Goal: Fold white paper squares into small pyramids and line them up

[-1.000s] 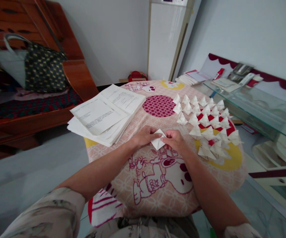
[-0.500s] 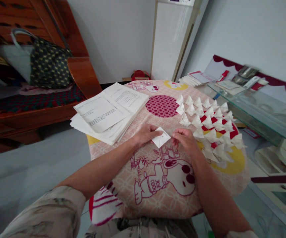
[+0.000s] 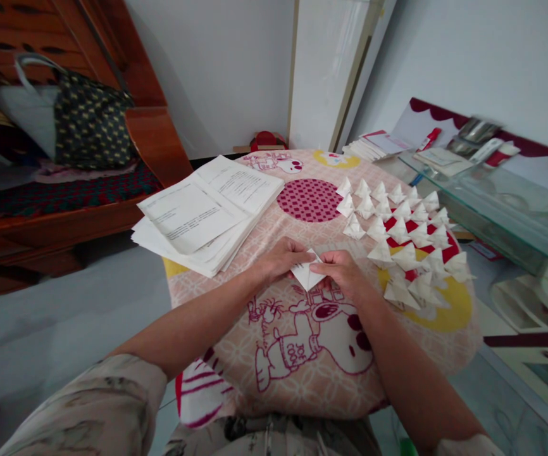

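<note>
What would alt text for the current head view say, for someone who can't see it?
A person's left hand and right hand hold a small folded white paper between them, above a pink patterned cloth. Pointed folded-paper pieces stand in rows to the right; a stack of printed sheets lies to the left.

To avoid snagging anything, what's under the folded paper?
The patterned tablecloth shows around the folded paper, which the left hand and right hand hold; whatever lies directly beneath is covered.
</note>
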`<state>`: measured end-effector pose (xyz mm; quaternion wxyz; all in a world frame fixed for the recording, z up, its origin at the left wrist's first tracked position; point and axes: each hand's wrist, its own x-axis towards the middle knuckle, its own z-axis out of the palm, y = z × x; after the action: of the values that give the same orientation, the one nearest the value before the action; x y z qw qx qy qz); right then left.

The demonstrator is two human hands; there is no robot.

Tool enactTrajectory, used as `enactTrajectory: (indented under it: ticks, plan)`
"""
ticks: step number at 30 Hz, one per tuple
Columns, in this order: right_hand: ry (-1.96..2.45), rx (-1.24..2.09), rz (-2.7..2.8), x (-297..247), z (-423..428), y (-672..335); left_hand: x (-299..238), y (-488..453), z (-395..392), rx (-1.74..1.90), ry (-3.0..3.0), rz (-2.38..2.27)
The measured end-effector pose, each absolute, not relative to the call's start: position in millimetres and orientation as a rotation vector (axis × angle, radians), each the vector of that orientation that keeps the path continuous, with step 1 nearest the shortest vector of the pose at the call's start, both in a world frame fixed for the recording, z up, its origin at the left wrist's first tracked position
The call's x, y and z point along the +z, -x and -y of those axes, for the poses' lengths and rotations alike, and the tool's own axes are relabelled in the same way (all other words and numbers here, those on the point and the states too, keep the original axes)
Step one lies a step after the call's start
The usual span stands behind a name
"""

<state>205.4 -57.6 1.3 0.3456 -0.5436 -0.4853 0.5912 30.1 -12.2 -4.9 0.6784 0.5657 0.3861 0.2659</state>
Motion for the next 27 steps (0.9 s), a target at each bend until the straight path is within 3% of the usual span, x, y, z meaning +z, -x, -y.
enactTrajectory:
  ticks: [27]
  plan:
    - [1.338,1.584,1.065,0.9,56.6,-209.6,1.6,-17.7,3.8,0.399,-1.247,-0.613]
